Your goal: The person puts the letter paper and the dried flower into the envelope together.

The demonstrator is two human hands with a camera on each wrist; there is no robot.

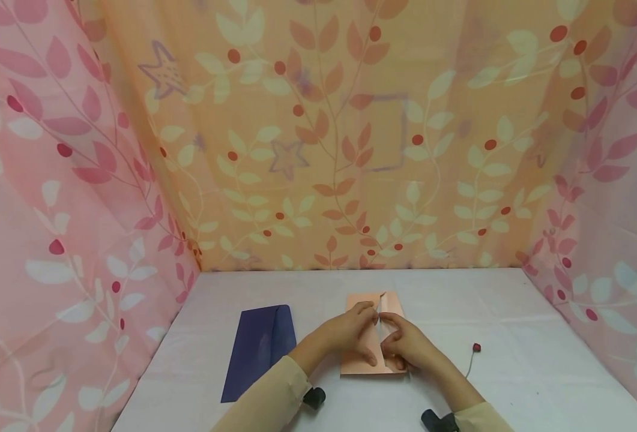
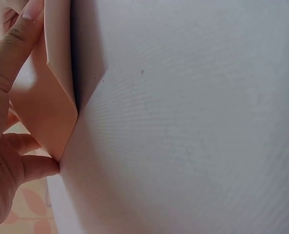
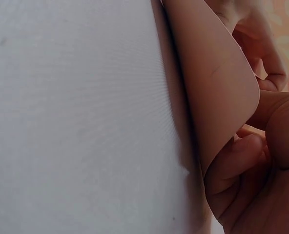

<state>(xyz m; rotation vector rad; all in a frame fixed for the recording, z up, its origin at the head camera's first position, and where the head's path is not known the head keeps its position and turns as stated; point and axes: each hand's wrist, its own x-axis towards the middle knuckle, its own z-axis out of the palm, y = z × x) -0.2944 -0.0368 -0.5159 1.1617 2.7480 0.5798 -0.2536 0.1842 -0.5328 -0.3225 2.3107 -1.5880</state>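
A peach envelope point(image 1: 361, 354) lies in front of me on the white table, its long flap on the right side slightly raised, with a narrow slit along the flap's edge. My left hand point(image 1: 345, 333) holds its left part, thumb on the front; in the left wrist view a fingertip meets the envelope's point(image 2: 51, 107) edge. My right hand point(image 1: 412, 345) pinches the flap side; in the right wrist view the thumb and curled fingers point(image 3: 237, 156) are at the rounded edge of the paper point(image 3: 213, 68). Some fingers are hidden behind the paper.
A dark blue envelope point(image 1: 250, 354) lies to the left, beside my left forearm. On the right is a small dark red piece point(image 1: 476, 347) on a thin grey cord. Floral cloth point(image 1: 318, 150) hangs behind the table and along both sides.
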